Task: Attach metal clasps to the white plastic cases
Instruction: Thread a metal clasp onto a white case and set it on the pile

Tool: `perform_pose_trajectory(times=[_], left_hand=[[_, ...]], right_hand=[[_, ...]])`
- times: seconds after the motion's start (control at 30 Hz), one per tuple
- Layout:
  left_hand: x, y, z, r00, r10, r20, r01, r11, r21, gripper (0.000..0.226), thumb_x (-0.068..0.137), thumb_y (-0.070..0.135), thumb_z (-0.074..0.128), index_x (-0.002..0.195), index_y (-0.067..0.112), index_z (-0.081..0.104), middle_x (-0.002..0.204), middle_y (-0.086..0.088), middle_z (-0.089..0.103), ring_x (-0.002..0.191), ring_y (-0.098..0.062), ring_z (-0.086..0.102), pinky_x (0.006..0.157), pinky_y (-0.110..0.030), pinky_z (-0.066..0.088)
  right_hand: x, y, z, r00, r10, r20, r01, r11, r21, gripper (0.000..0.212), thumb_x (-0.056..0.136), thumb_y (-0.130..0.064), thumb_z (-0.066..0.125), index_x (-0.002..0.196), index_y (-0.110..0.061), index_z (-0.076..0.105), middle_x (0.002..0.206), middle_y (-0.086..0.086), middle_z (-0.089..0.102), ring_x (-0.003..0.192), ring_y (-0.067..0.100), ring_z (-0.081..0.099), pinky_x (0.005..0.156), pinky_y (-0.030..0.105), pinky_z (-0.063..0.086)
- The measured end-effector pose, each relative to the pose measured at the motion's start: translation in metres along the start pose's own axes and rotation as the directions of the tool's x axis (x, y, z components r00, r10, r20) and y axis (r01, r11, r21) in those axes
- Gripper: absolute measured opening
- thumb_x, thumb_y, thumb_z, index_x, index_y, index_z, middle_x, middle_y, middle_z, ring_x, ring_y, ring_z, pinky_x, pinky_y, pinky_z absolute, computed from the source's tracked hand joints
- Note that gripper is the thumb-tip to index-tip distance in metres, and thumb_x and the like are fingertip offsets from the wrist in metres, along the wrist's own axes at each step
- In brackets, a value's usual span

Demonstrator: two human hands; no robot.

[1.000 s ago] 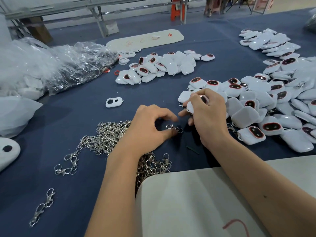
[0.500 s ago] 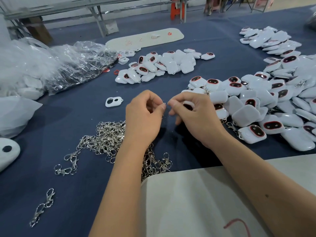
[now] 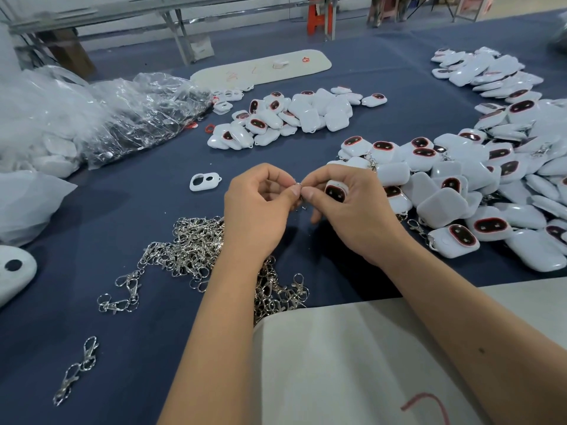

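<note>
Two hands meeting just above the blue worktop (image 3: 92,228), fingertips touching. Left hand (image 3: 257,210) pinching a small metal clasp (image 3: 297,188) between thumb and forefinger; right hand (image 3: 352,210) curled round one white case (image 3: 335,191), dark red-rimmed window facing up, its own thumb and forefinger also nipping at the clasp. Ring of the clasp mostly hidden between the fingertips, so no telling whether already threaded onto the case.

Loose heap of clasps (image 3: 190,250) lying near and left, partly under the left forearm, with a few strays (image 3: 76,369) nearer still. Big pile of cases (image 3: 478,185) spreading to the right, some with clasps already hanging; smaller pile (image 3: 291,115) further off in the middle. Lone white frame piece (image 3: 205,181) just left of the hands. Crumpled clear bags (image 3: 101,118) far left, pale board (image 3: 383,357) at the near edge.

Probably light, both of them. Case likely smooth and a bit slippery, hard enough to squeeze without harm, best held by its flat sides with the loop corner left free. Clasp likely stiff and springy, tiny, easy to fumble; best gripped by the body, leaving the ring clear to be pried open with a nail.
</note>
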State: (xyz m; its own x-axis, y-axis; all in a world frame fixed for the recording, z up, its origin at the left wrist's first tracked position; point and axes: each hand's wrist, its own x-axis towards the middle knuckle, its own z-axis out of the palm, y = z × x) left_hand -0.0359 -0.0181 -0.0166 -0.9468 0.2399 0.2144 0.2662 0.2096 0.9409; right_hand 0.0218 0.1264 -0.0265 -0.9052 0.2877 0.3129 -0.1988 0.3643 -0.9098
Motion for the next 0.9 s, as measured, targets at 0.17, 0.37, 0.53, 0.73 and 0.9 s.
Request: perform_pose_trajectory(times=[0.17, 0.37, 0.53, 0.73, 0.9], left_hand=[[-0.001, 0.0, 0.003, 0.999, -0.039, 0.014, 0.04, 0.997, -0.07, 0.008, 0.088, 0.001, 0.074, 0.084, 0.007, 0.071, 0.074, -0.011, 0.073, 0.064, -0.011, 0.067, 0.071, -0.031, 0.059], [-0.001, 0.0, 0.001, 0.998, -0.03, 0.052, 0.032, 0.999, -0.039, 0.009, 0.087, 0.003, 0.076, 0.083, 0.01, 0.073, 0.077, -0.015, 0.073, 0.069, -0.015, 0.067, 0.07, -0.031, 0.06], [-0.001, 0.0, -0.005, 0.99, -0.024, 0.142, 0.036, 0.996, -0.077, 0.013, 0.093, 0.004, 0.071, 0.084, 0.013, 0.075, 0.074, -0.007, 0.07, 0.069, -0.013, 0.066, 0.067, -0.023, 0.055], [-0.001, 0.001, -0.008, 0.972, -0.018, 0.234, 0.049, 0.991, -0.127, 0.014, 0.096, -0.002, 0.065, 0.088, 0.006, 0.074, 0.072, -0.006, 0.071, 0.066, -0.012, 0.065, 0.067, -0.021, 0.055], [-0.002, -0.001, -0.01, 0.968, 0.006, 0.251, 0.023, 0.993, -0.114, 0.008, 0.094, -0.003, 0.067, 0.091, -0.001, 0.074, 0.074, -0.011, 0.072, 0.067, -0.013, 0.068, 0.068, -0.021, 0.057]], right_hand=[[0.0, 0.001, -0.001, 1.0, -0.011, -0.001, 0.011, 0.999, -0.037, 0.01, 0.096, -0.008, 0.069, 0.09, -0.015, 0.073, 0.063, -0.004, 0.066, 0.056, 0.015, 0.066, 0.063, 0.021, 0.051], [0.001, -0.002, -0.006, 0.987, -0.156, 0.027, 0.158, 0.964, -0.212, 0.01, 0.096, -0.004, 0.064, 0.09, -0.012, 0.067, 0.062, -0.015, 0.058, 0.058, 0.011, 0.062, 0.061, 0.023, 0.049], [0.004, -0.002, -0.009, 0.966, -0.249, 0.074, 0.259, 0.921, -0.289, 0.01, 0.096, -0.001, 0.061, 0.091, -0.01, 0.063, 0.078, -0.007, 0.059, 0.071, 0.016, 0.059, 0.07, 0.038, 0.05], [0.003, 0.001, -0.014, 0.971, -0.201, 0.13, 0.224, 0.954, -0.199, 0.011, 0.098, -0.001, 0.061, 0.093, -0.011, 0.065, 0.08, 0.002, 0.063, 0.063, 0.019, 0.063, 0.067, 0.036, 0.053], [0.003, 0.001, -0.015, 0.971, -0.184, 0.154, 0.212, 0.959, -0.187, 0.011, 0.097, -0.002, 0.063, 0.092, -0.011, 0.066, 0.074, -0.003, 0.061, 0.061, 0.016, 0.063, 0.067, 0.032, 0.05]])
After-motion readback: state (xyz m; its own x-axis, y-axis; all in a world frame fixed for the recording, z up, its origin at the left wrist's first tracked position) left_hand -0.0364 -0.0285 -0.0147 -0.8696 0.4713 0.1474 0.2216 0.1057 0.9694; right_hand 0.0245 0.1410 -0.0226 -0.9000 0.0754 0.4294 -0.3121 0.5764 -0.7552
